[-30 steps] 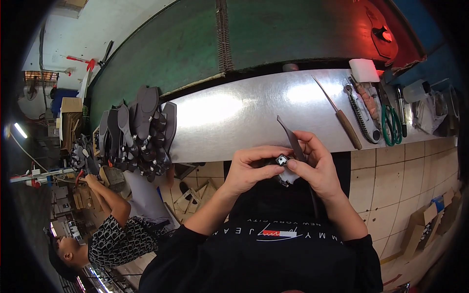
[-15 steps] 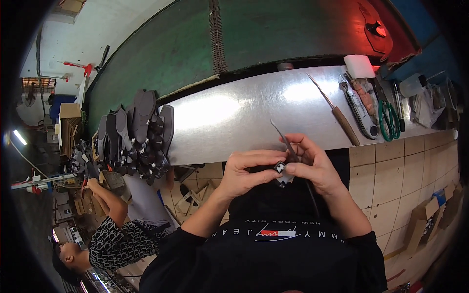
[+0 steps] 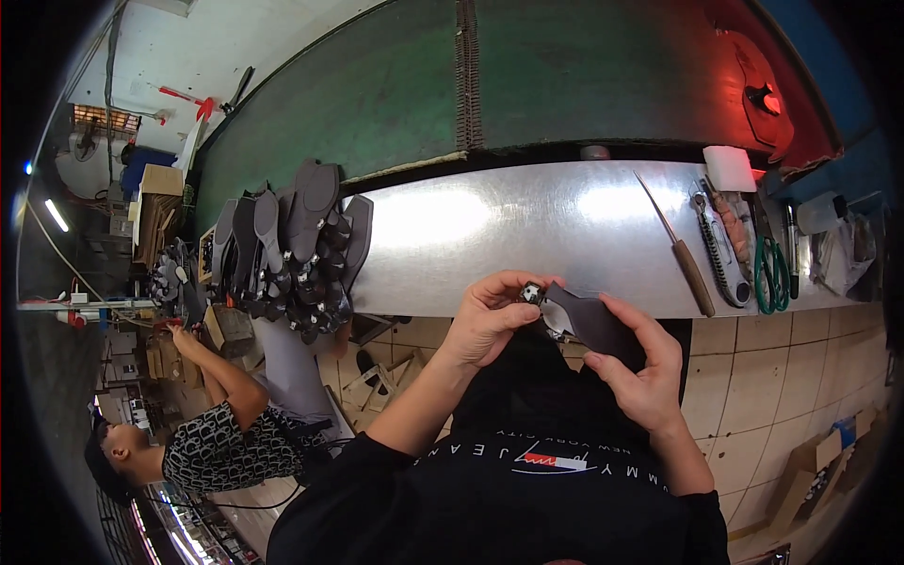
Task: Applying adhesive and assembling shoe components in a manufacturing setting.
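A dark grey sandal [image 3: 595,325] is held between my two hands in front of my body, with its flat sole turned into view. My left hand [image 3: 487,318] pinches the end with a shiny dark strap and a pale, glinting ornament [image 3: 530,294]. Around the wider part of the sole, my right hand [image 3: 648,365] has its thumb on the near edge and its fingers on the far edge. Both hands are just off the near edge of a metal ledge [image 3: 518,226]. Part of the strap is hidden behind the sole and my fingers.
Stacked sandals [image 3: 315,202] sit at the ledge's left end. An awl [image 3: 692,273], a utility knife [image 3: 723,259], green-handled scissors [image 3: 772,273] and a white block [image 3: 730,169] lie right. Beyond runs a green belt [image 3: 377,94]. A co-worker [image 3: 235,443] is at left.
The sandal has turned from edge-on to showing its broad face. My right hand has moved right and down from the strap end to the wider part. The whole view has shifted slightly.
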A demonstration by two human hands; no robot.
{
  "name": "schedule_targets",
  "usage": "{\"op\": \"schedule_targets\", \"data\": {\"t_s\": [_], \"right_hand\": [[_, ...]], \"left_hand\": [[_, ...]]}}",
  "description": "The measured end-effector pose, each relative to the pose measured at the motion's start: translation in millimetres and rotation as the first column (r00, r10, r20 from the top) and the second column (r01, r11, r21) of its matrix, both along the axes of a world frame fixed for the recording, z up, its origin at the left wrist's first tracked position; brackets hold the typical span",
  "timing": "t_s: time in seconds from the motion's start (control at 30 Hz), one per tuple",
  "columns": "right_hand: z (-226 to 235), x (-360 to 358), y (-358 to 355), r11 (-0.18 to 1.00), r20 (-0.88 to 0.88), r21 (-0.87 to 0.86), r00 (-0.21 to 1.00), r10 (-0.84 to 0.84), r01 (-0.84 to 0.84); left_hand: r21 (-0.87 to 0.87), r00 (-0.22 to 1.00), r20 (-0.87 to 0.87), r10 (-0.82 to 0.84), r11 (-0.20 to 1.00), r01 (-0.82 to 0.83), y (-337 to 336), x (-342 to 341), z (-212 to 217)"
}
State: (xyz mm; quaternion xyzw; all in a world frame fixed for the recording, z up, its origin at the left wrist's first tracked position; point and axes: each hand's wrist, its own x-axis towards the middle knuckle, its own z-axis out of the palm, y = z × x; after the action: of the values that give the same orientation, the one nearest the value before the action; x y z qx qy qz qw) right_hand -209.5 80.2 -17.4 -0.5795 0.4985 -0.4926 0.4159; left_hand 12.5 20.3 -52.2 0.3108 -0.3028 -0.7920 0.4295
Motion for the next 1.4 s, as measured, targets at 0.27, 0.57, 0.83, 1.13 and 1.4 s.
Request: {"op": "schedule_targets", "data": {"t_s": [0.27, 0.57, 0.83, 1.13, 1.4], "right_hand": [[4, 8, 1, 0.999, 0.015, -0.046, 1.0, -0.025, 0.025], [2, 9, 1, 0.999, 0.033, -0.042, 0.999, -0.025, 0.026], [4, 6, -3, 0.997, 0.012, -0.074, 1.0, -0.009, 0.009], [9, 2, -2, 0.998, -0.051, -0.051, 0.998, 0.039, -0.042], [13, 1, -5, 0.991, -0.122, -0.13, 0.992, 0.02, -0.036]], "left_hand": [[-0.052, 0.999, -0.026, -0.018, 0.999, 0.016, -1, 1, 1], [-0.038, 1.0, -0.026, -0.016, 0.999, 0.015, 1, 0, 0], [-0.054, 1.0, -0.001, -0.008, 0.999, 0.008, 0, 1, -1], [-0.116, 0.999, 0.05, 0.01, 0.993, -0.005, 2, 1, -2], [-0.101, 0.99, 0.141, 0.021, 0.995, -0.007, 5, -2, 9]]}}
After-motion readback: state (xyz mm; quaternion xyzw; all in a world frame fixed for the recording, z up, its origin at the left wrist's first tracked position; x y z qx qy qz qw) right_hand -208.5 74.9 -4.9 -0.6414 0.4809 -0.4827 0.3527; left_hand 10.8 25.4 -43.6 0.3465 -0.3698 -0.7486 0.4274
